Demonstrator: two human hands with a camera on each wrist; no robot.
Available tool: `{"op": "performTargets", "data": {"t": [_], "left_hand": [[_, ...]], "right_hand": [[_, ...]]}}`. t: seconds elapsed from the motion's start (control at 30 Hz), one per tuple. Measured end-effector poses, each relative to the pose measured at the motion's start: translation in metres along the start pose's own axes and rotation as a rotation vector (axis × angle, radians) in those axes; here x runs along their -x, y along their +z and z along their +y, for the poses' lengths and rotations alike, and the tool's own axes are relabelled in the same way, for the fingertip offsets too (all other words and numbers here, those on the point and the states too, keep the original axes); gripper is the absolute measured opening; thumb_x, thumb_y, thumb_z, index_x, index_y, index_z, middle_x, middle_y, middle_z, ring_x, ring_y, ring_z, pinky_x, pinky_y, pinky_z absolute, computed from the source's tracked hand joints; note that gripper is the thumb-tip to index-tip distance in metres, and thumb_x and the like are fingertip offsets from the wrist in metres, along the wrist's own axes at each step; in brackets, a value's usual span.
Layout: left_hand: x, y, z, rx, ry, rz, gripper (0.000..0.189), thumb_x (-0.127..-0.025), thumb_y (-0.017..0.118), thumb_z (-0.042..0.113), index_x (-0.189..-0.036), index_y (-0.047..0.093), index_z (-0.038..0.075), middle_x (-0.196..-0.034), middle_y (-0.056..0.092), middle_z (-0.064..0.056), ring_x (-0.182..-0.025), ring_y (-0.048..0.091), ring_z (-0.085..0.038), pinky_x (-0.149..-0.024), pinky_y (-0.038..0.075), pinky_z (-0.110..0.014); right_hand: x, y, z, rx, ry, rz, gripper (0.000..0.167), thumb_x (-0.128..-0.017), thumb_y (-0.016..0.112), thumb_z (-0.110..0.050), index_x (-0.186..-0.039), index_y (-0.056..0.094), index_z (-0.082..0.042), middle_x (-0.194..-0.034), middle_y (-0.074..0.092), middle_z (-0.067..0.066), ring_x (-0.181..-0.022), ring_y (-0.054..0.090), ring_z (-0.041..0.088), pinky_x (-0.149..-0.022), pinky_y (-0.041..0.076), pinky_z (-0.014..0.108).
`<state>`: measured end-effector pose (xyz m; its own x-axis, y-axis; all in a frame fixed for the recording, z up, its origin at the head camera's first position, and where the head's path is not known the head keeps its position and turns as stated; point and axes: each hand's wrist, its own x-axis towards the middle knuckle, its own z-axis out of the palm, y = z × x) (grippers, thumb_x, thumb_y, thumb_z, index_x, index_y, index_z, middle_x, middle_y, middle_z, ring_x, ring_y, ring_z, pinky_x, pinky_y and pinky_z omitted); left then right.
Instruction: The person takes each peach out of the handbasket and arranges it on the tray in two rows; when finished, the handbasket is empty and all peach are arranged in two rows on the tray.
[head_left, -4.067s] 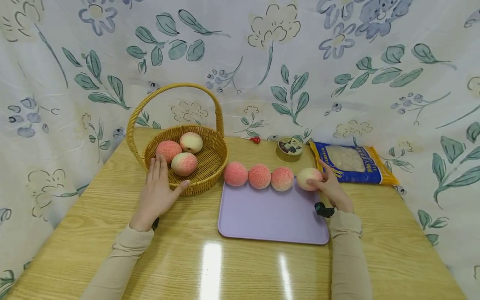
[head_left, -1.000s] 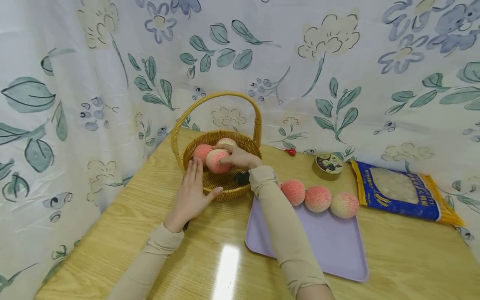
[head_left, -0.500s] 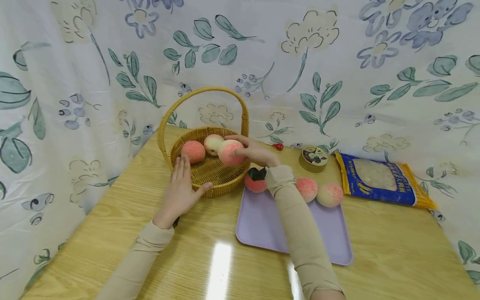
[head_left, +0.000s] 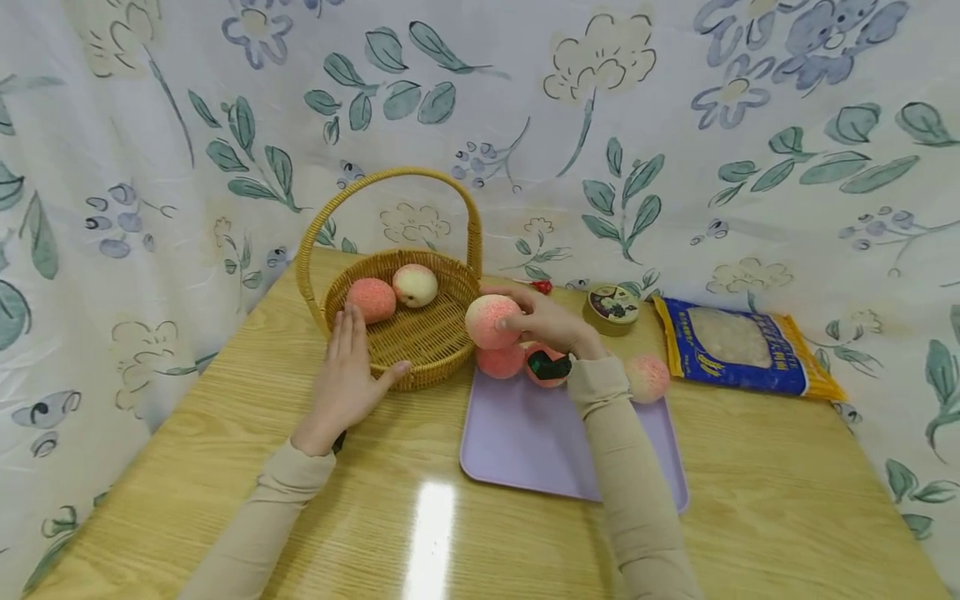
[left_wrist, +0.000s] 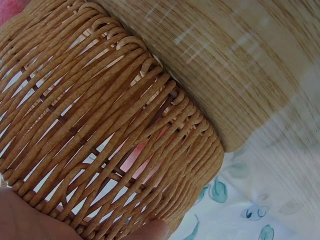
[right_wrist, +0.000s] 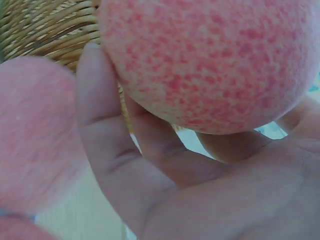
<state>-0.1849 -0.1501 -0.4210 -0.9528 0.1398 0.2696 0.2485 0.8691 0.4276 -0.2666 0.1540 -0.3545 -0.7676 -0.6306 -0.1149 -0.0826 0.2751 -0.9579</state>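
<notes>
My right hand (head_left: 546, 321) grips a pink-and-cream peach (head_left: 492, 322) just right of the wicker basket (head_left: 442, 367), above the row of peaches on the tray. The right wrist view shows the fingers curled under this speckled peach (right_wrist: 215, 65). My left hand (head_left: 342, 387) rests on the basket's near left rim, fingers straight and thumb spread; the left wrist view shows it against the woven wall (left_wrist: 100, 115). Inside the basket lie a pink peach (head_left: 372, 300) and a cream peach (head_left: 415, 286). Peaches at the tray's far edge include a pink one (head_left: 501, 362) and a paler one (head_left: 647, 379); my right wrist and sleeve partly cover the row.
A lilac tray (head_left: 517, 450) lies right of the basket. Behind it stand a round tin (head_left: 611, 310) and a small red item (head_left: 542, 287). A blue-and-yellow packet (head_left: 742, 346) lies at the right. The basket's tall handle (head_left: 390, 173) arches over it; a floral curtain hangs behind.
After placing a cream peach at the tray's right end, my right hand reached into the basket, took a peach and carried it rightward over the rim. My left hand stayed at the basket.
</notes>
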Motion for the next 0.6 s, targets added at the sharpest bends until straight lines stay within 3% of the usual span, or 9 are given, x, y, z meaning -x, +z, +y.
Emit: {"op": "performTargets", "data": {"t": [0.13,0.37,0.6], "left_hand": [[-0.001,-0.001,-0.001,-0.006,-0.001,-0.004,0.109,-0.091,0.047,0.066,-0.151,-0.003,-0.009,-0.16,-0.005,-0.028,-0.148,0.001,-0.046,-0.122,0.009,-0.054],[-0.002,0.0,0.0,0.0,0.006,-0.005,0.108,-0.091,0.048,0.065,-0.151,-0.002,-0.009,-0.16,-0.002,-0.029,-0.148,0.001,-0.047,-0.121,0.009,-0.055],[-0.001,0.001,0.0,0.032,0.012,-0.001,0.107,-0.092,0.048,0.065,-0.151,-0.004,-0.008,-0.16,-0.006,-0.027,-0.148,0.0,-0.047,-0.122,0.007,-0.054]], "right_hand": [[0.015,0.001,0.009,-0.022,0.022,0.011,0.066,-0.087,0.054,-0.009,-0.15,0.036,-0.01,-0.147,0.041,0.017,-0.111,0.054,0.023,-0.085,0.053,0.031],[0.035,0.001,0.023,0.071,0.012,0.064,0.064,-0.085,0.059,-0.015,-0.147,0.042,-0.015,-0.143,0.048,0.015,-0.108,0.054,0.023,-0.083,0.051,0.029],[0.048,0.014,0.041,-0.095,0.01,-0.001,0.066,-0.086,0.057,-0.013,-0.15,0.037,-0.013,-0.15,0.039,0.014,-0.117,0.051,0.022,-0.091,0.05,0.03]]}}
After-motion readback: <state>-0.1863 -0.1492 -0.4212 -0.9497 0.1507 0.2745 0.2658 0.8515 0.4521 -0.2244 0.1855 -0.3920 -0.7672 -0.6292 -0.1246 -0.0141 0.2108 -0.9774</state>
